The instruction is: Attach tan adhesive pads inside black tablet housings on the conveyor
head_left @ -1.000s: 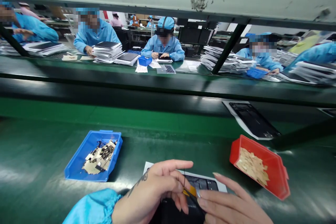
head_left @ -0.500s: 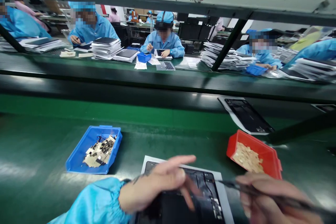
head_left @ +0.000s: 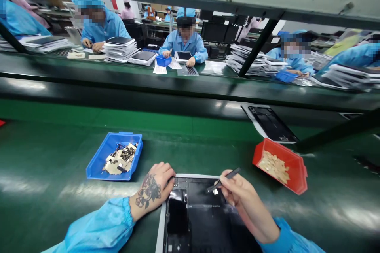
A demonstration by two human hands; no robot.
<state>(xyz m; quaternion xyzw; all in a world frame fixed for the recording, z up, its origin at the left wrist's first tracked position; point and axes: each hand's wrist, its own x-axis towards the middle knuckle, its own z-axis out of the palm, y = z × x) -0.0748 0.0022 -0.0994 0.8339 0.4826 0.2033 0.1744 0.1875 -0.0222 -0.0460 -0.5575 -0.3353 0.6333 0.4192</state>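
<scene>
A dark open device panel [head_left: 202,217] with a pale rim lies on the green bench right in front of me. My left hand [head_left: 152,189], tattooed on its back, rests on the panel's top left corner with the fingers curled over the edge. My right hand [head_left: 240,195] is closed on thin black tweezers [head_left: 224,179], whose tip points down-left over the panel's upper middle. Blue sleeves cover both forearms.
A blue tray [head_left: 97,164] of small flat parts sits to the left, a red bin [head_left: 293,174] of tan pieces to the right. Another dark panel [head_left: 271,124] lies on the conveyor behind. Several blue-coated workers sit across the line beside stacks of panels.
My left hand dropped from pinching a small yellow piece to resting on the panel's corner. My right hand picked up the tweezers and brought them over the panel. The view tilted downward.
</scene>
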